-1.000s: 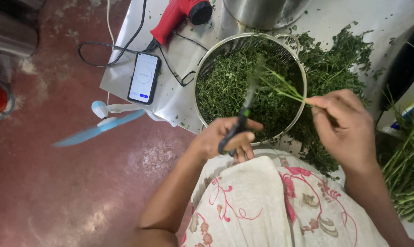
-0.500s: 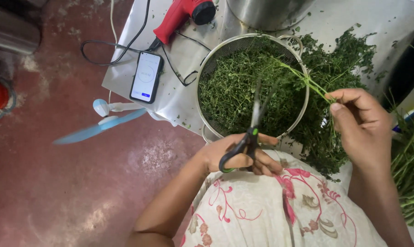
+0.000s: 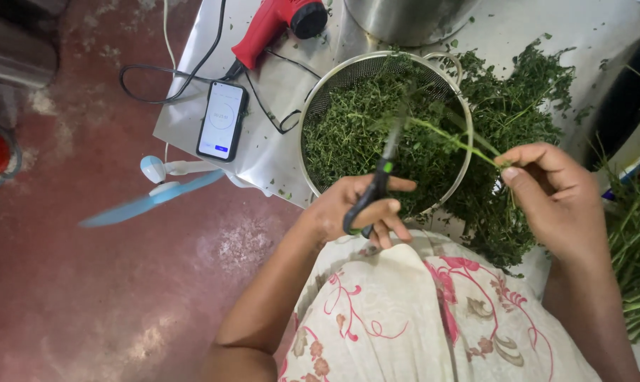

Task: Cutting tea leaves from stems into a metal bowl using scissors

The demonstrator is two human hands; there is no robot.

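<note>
Head view: your left hand (image 3: pixel 352 209) is gripping black scissors (image 3: pixel 376 185) over the round metal strainer (image 3: pixel 313 113) full of leafy greens. Your right hand (image 3: pixel 553 194) is pinching a thin green stem (image 3: pixel 451 138) above it. A phone (image 3: pixel 222 120) is lying left of the strainer.

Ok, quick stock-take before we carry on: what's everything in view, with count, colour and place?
strainer: one, metal, table centre, full of cut green herbs
loose herbs: one heap, green, right of the strainer
stems: one bunch, green, far right edge
pot: one, steel, top edge
hair dryer: one, red, top, black cord
phone: one, black, screen lit, left of the strainer
fan: one, white with blue blade, table's left edge
scissors: one, black handles, in the left hand
sprig: one, green, over the strainer
left hand: grips the scissors
right hand: pinches the sprig
</note>
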